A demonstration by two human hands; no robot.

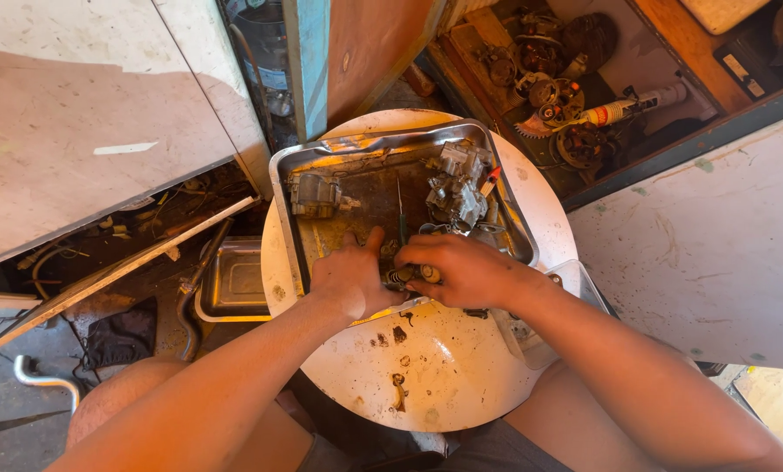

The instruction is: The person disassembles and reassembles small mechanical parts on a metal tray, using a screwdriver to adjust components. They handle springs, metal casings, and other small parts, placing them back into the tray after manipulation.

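Over a round white table [444, 367], the left hand [349, 278] and right hand [461, 269] met at the near edge of a dented metal tray [285, 188], fingers curled together around a small metal part [406, 276]; a carburetor [457, 185] lay further back in the tray.

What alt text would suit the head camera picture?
Both hands, left hand and right hand, grip a small metal part in a greasy metal tray on a round white table. A carburetor lies in the tray.
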